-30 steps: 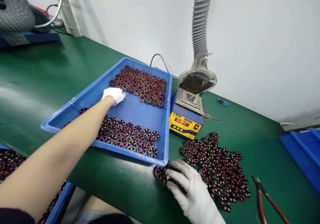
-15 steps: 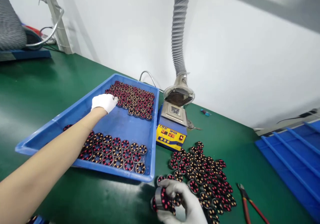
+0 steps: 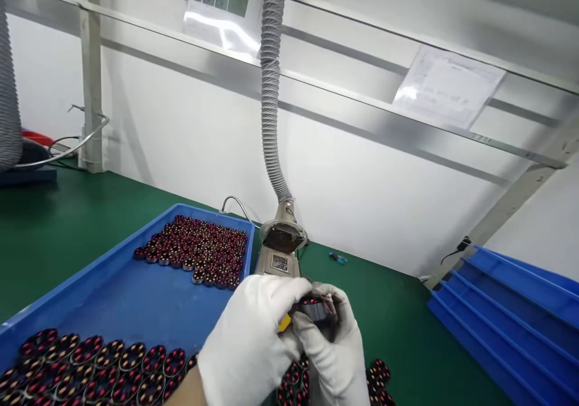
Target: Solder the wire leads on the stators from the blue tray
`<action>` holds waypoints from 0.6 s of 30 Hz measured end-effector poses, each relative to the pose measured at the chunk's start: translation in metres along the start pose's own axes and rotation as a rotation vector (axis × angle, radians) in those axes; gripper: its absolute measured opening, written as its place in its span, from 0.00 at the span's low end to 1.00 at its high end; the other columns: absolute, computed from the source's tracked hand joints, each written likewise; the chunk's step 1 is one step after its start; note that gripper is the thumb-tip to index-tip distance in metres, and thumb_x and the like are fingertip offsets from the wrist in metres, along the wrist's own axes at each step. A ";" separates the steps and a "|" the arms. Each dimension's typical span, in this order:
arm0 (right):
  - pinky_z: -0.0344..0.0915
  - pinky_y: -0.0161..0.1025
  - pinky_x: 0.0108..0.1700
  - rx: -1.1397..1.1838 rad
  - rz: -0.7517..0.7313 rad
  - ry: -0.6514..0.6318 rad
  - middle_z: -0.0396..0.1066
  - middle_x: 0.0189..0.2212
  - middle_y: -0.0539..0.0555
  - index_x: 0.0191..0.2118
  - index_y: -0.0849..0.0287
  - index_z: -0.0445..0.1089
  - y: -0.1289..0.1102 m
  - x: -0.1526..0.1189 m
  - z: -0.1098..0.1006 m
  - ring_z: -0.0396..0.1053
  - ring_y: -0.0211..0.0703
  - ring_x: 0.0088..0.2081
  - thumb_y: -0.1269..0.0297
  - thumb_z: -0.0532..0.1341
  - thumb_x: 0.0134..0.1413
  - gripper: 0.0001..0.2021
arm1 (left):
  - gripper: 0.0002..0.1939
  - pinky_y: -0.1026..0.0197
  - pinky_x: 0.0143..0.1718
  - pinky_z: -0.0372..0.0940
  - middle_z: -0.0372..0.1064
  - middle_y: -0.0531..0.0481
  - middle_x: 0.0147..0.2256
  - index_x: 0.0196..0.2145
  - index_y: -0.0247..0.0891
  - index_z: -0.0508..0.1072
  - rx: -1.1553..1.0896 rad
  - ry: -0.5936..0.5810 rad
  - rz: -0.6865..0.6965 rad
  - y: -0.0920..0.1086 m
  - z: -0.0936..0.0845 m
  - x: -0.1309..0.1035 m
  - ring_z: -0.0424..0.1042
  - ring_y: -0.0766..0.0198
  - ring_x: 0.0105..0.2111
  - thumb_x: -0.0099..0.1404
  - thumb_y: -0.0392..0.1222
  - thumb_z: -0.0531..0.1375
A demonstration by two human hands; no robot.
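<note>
Both my hands wear white gloves and meet in front of the solder pot (image 3: 277, 263). My right hand (image 3: 332, 348) is closed around a dark ring-shaped part (image 3: 315, 309) with red spots on its face. From the other side, my left hand (image 3: 253, 333) has its fingertips closed on the same part. The fingers cover much of it. Below and behind the hands lies a pile of similar rings (image 3: 379, 377) on the green table, partly hidden.
A blue tray (image 3: 106, 250) on the left holds rows of rings at its far and near ends. A grey exhaust hose (image 3: 270, 86) with a metal hood (image 3: 284, 235) hangs over the solder pot. Blue stacked trays (image 3: 511, 321) stand right. A small blue-red item (image 3: 337, 257) lies behind.
My left hand has left the tray and come to the ring in my right hand. The right hand has lifted it off the pile, and the view has tilted up.
</note>
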State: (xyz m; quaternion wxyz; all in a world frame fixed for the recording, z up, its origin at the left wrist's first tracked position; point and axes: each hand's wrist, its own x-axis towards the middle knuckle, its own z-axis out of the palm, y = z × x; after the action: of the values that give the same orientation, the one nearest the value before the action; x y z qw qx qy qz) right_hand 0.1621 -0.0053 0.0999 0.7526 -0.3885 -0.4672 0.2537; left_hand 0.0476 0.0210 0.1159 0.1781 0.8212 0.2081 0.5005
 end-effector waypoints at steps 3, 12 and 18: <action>0.69 0.35 0.36 0.015 0.046 0.030 0.73 0.31 0.49 0.34 0.51 0.71 -0.005 -0.003 -0.006 0.71 0.41 0.33 0.56 0.72 0.33 0.18 | 0.16 0.54 0.39 0.67 0.73 0.47 0.40 0.43 0.40 0.70 -0.043 0.062 -0.032 -0.007 0.012 -0.006 0.71 0.57 0.38 0.57 0.31 0.54; 0.65 0.34 0.31 0.093 0.105 -0.222 0.66 0.22 0.51 0.22 0.56 0.74 -0.002 0.013 -0.036 0.67 0.39 0.28 0.55 0.67 0.43 0.10 | 0.11 0.61 0.41 0.64 0.71 0.52 0.38 0.41 0.41 0.67 -0.099 0.006 0.130 -0.019 0.010 -0.013 0.69 0.65 0.39 0.60 0.31 0.54; 0.67 0.35 0.40 0.244 0.208 -0.087 0.74 0.27 0.51 0.28 0.54 0.76 -0.003 0.012 -0.040 0.70 0.40 0.32 0.56 0.69 0.40 0.09 | 0.09 0.60 0.41 0.63 0.70 0.50 0.39 0.44 0.41 0.64 0.014 0.065 0.135 -0.025 0.009 -0.017 0.68 0.64 0.39 0.65 0.36 0.54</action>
State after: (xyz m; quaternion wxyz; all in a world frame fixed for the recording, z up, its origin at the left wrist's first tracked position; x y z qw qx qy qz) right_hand 0.2034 -0.0124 0.0979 0.7429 -0.3290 -0.4222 0.4020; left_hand 0.0444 0.0328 0.0870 0.1315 0.8179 0.1613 0.5363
